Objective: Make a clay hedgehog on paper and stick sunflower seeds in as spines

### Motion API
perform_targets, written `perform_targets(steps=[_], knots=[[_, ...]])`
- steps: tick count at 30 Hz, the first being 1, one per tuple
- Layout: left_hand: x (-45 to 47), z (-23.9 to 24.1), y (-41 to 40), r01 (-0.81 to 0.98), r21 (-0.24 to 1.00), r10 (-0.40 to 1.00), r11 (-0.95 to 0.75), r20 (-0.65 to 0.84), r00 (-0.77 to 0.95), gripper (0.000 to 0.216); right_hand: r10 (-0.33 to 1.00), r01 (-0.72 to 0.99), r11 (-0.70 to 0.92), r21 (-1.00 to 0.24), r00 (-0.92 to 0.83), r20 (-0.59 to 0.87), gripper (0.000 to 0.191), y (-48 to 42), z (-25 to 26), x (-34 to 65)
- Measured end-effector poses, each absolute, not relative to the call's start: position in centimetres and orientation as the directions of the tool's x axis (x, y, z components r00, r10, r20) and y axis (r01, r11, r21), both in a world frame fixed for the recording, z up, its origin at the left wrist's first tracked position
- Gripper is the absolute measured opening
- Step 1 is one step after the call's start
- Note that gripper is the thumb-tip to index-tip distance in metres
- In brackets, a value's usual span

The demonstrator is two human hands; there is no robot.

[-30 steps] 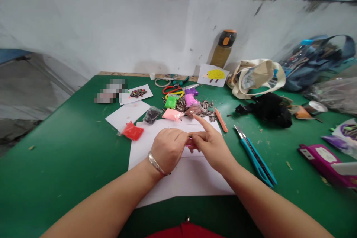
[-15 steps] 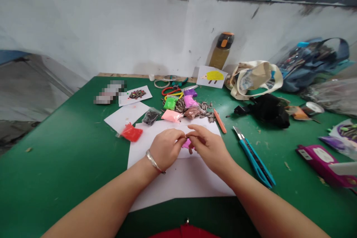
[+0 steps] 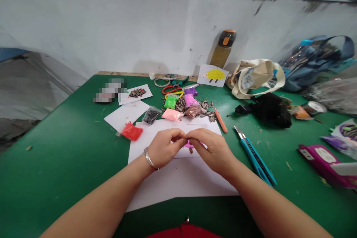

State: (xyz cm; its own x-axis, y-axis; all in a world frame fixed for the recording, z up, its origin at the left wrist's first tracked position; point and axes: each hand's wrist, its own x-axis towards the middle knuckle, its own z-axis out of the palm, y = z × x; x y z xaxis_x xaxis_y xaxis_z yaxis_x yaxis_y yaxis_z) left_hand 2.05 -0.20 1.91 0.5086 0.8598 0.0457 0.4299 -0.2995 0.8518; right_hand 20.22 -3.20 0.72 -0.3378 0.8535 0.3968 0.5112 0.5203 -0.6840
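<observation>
Over a white paper sheet (image 3: 178, 182), my left hand (image 3: 164, 148) and my right hand (image 3: 214, 148) meet at the fingertips. Both are closed in a pinch on a small dark piece (image 3: 188, 138), too small to name for sure. Beneath them, a pink clay shape (image 3: 190, 144) with a stubby brown part (image 3: 191, 150) lies on the paper, mostly covered by my fingers. Just beyond are bags of coloured clay: peach (image 3: 172, 114), brown (image 3: 194, 111), green (image 3: 171, 102) and black (image 3: 151, 115). Sunflower seeds (image 3: 206, 106) lie heaped around them.
To the right lie a blue utility knife (image 3: 255, 156) with its blade out, an orange clay tool (image 3: 220, 120) and a magenta device (image 3: 326, 165). A red clay bag (image 3: 132, 131) sits left. Scissors (image 3: 171, 90), a yellow hedgehog picture (image 3: 213, 75), a bottle (image 3: 223, 49) and bags stand behind.
The fingers of my right hand have curled in and come closer together at the small dark piece. My left hand has shifted slightly; the view has moved a little.
</observation>
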Motion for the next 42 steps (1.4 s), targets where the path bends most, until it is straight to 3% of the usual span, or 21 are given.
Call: perform_targets(steps=[4, 7, 10, 15, 21, 28, 42], knots=[[1.3, 2.1, 0.5, 0.515, 0.797, 0.872, -0.317, 0.031, 0.489, 0.014, 0.898, 0.577, 0.438, -0.689, -0.308, 0.314, 0.016, -2.8, 0.7, 20.7], [0.6, 1.4, 1.0, 0.646, 0.633, 0.866, -0.427, 0.081, 0.493, 0.018, 0.902, 0.62, 0.425, -0.66, -0.349, 0.253, 0.015, -2.5, 0.5, 20.7], [0.7, 0.4, 1.3, 0.641, 0.478, 0.755, -0.601, 0.074, 0.652, 0.023, 0.88, 0.635, 0.457, -0.623, -0.423, 0.215, 0.017, -2.2, 0.0, 20.5], [1.5, -0.5, 0.9, 0.669, 0.363, 0.734, -0.648, 0.064, 0.676, 0.016, 0.861, 0.642, 0.485, -0.594, -0.471, 0.193, 0.022, -2.0, -1.3, 20.1], [1.6, -0.6, 0.8, 0.697, 0.34, 0.754, -0.631, 0.058, 0.654, 0.016, 0.878, 0.705, 0.461, -0.538, -0.449, 0.164, 0.019, -2.0, -1.7, 20.1], [1.7, -0.9, 0.8, 0.71, 0.359, 0.774, -0.606, 0.057, 0.631, 0.016, 0.882, 0.684, 0.466, -0.561, -0.406, 0.238, 0.019, -2.1, -2.0, 19.9], [1.8, -0.8, 0.7, 0.72, 0.379, 0.79, -0.581, 0.053, 0.611, 0.014, 0.894, 0.711, 0.446, -0.543, -0.387, 0.228, 0.019, -2.3, -2.4, 19.3]])
